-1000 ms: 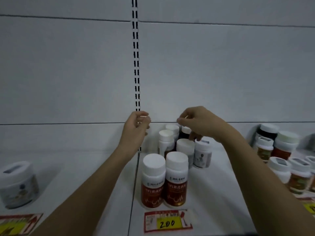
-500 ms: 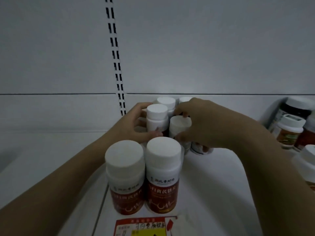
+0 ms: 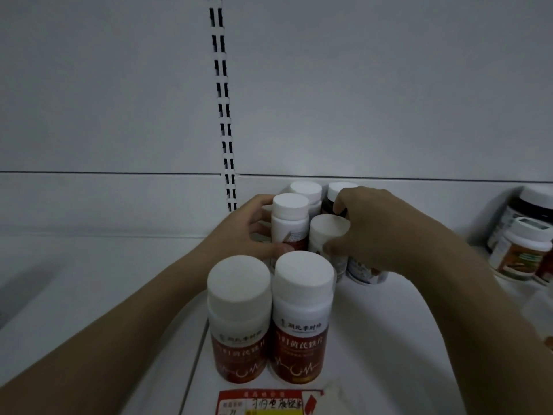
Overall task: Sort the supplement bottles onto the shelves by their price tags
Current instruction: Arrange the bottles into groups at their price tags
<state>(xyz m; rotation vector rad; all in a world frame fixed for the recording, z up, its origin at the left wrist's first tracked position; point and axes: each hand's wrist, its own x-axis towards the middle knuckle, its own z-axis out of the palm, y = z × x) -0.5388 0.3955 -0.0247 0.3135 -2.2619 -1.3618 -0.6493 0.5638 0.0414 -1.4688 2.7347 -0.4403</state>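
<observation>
Two bare hands reach into a cluster of supplement bottles standing on a white metal shelf point(image 3: 389, 339). The left hand point(image 3: 242, 232) is curled around a tall white plastic bottle with a white cap and a red lower label point(image 3: 289, 223); its thumb lies across the front of the label and its fingers wrap behind the bottle's left side, so the grip is closed on this bottle. The right hand point(image 3: 371, 232) is cupped around a shorter white-capped bottle point(image 3: 327, 232) just to the right of the first; its thumb presses the bottle's front below the cap and its fingers arch over the cap's far side. Behind these stand a second white-capped bottle point(image 3: 305, 190) and a dark bottle with a white cap point(image 3: 336, 194), both against the grey back panel point(image 3: 389, 85). A slotted vertical upright point(image 3: 223, 100) runs down this panel. Nearest the camera, two upright white bottles with red labels and white caps stand side by side, touching: the left front bottle point(image 3: 239, 319) and the right front bottle point(image 3: 302, 313). A red-bordered paper price tag point(image 3: 269, 402) lies on the shelf edge just in front of them; its figures are cut off. A small labelled jar point(image 3: 366, 271) shows beneath the right wrist. At far right, well apart, stands a separate group of white-capped bottles point(image 3: 523, 250).
</observation>
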